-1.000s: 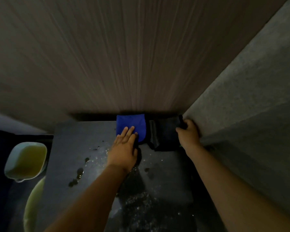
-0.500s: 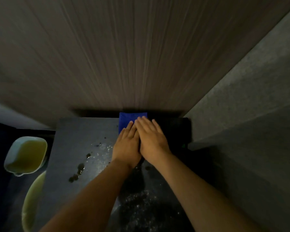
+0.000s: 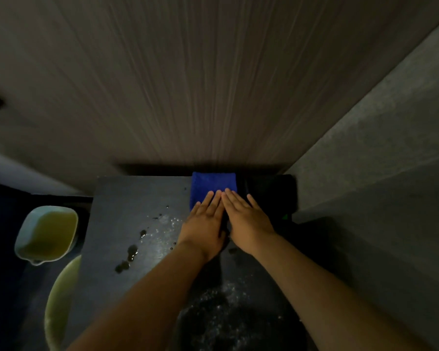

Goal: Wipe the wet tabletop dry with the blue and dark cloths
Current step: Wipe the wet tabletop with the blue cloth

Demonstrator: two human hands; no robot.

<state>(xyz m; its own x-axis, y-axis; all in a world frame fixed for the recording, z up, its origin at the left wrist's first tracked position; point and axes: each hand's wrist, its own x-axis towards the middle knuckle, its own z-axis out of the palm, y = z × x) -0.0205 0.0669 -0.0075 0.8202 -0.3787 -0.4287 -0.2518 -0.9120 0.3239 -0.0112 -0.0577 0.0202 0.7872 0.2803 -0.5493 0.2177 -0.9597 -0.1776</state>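
Observation:
A blue cloth [image 3: 212,182] lies folded at the far edge of the dark tabletop [image 3: 127,198], against the wood-grain wall. A dark cloth [image 3: 269,191] lies beside it on the right, hard to make out in the dim light. My left hand [image 3: 204,224] rests flat on the near part of the blue cloth, fingers together. My right hand [image 3: 246,219] lies flat right beside it, over the seam between both cloths. Water drops and small puddles [image 3: 132,252] spread left of my hands, and more wet patches [image 3: 221,307] glisten between my forearms.
A pale tub with yellowish liquid [image 3: 47,233] stands left of the table, lower down. A round pale rim [image 3: 58,300] shows below it. The wood-grain wall [image 3: 188,84] closes the back and a grey speckled wall [image 3: 378,160] closes the right.
My right hand left the dark cloth's far right corner and came left to lie flat beside my left hand. Both hands stay pressed on the cloths.

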